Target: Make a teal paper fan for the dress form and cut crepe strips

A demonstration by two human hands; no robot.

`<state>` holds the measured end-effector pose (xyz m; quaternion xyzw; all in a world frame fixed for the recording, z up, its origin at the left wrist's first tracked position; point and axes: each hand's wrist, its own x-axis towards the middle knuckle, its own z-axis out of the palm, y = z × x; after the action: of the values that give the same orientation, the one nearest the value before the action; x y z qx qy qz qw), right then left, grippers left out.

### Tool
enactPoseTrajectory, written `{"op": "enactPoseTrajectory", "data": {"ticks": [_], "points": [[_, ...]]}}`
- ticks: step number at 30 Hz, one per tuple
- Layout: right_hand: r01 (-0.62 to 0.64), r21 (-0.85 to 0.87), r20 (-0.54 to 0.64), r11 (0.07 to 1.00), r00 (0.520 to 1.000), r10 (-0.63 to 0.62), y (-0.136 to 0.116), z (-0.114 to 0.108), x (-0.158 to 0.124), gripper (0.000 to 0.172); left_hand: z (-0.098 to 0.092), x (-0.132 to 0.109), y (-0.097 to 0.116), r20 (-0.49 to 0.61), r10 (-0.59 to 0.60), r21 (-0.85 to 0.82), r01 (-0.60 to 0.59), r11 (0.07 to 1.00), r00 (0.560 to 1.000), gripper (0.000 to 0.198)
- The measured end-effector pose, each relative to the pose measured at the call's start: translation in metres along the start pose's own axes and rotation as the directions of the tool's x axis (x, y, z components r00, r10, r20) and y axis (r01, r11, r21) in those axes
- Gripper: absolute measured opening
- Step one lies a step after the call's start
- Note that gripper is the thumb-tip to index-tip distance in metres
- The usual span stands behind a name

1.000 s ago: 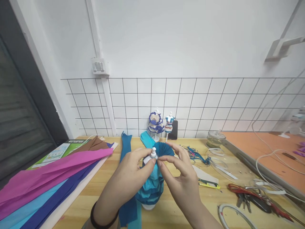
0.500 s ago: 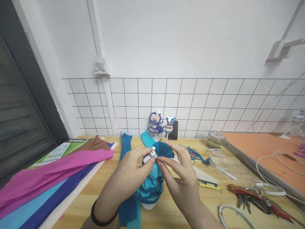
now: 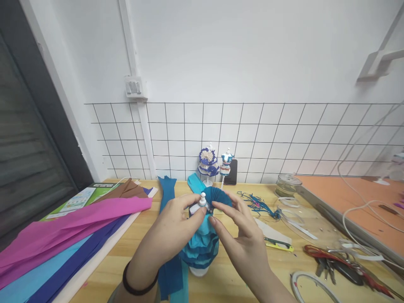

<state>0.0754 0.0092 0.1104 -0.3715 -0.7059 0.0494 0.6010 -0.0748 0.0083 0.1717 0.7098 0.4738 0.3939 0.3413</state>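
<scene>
The left hand (image 3: 173, 224) held the little white doll stand (image 3: 203, 200), maybe so it wouldn't wobble; the right hand (image 3: 246, 235), fingers slightly apart, touched the folded blue fan (image 3: 217, 195).

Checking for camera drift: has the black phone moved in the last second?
No. The black phone keeps its place against the wall grid behind it; both slide slightly right in frame together.

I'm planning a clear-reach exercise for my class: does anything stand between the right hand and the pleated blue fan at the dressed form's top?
Nothing visible does: the right hand has its fingers at the edge of the pleated blue fan. The left hand is on the dressed form, beside the fan, not between them.
</scene>
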Motion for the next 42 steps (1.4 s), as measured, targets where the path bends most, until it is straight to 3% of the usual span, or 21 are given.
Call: {"op": "enactPoseTrajectory", "data": {"ticks": [3,5,8,10,12,15,30,39,42], "points": [[-0.101,0.138,-0.014,0.985,0.995,0.104,0.004,-0.001,-0.003,0.038,0.000,0.001,-0.001,0.001,-0.001,0.011,0.000,1.000,1.000,0.024],[-0.244,0.290,-0.039,0.925,0.963,0.267,0.008,-0.001,-0.006,0.049,-0.001,0.001,-0.002,-0.003,0.000,0.024,0.000,1.000,1.000,0.025],[-0.504,0.468,0.052,0.726,0.836,0.547,0.011,0.001,-0.007,0.056,-0.003,0.001,-0.002,0.007,0.019,0.049,-0.019,0.999,1.000,0.026],[-0.612,0.507,0.192,0.607,0.767,0.612,0.010,0.002,-0.005,0.052,-0.004,0.001,-0.002,0.022,0.026,0.057,-0.028,0.998,0.999,0.026],[-0.640,0.544,0.313,0.543,0.755,0.577,0.006,0.002,0.000,0.046,-0.004,0.002,-0.001,0.033,0.026,0.056,-0.028,0.998,0.999,0.026],[-0.632,0.595,0.374,0.497,0.765,0.525,-0.002,0.002,0.007,0.037,-0.004,0.002,0.000,0.043,0.023,0.061,-0.026,0.998,0.999,0.026],[-0.624,0.686,0.385,0.373,0.747,0.541,-0.007,0.010,0.007,0.028,-0.002,0.002,-0.002,0.024,0.039,0.042,-0.040,0.998,0.999,0.026],[-0.599,0.713,0.346,0.364,0.752,0.560,-0.008,0.016,0.009,0.030,-0.001,0.003,-0.004,0.026,0.024,0.020,-0.024,1.000,0.999,0.026],[-0.590,0.717,0.344,0.371,0.763,0.547,-0.005,0.016,0.008,0.023,-0.001,0.004,-0.006,0.019,0.033,0.023,-0.034,0.999,0.999,0.026]]}}
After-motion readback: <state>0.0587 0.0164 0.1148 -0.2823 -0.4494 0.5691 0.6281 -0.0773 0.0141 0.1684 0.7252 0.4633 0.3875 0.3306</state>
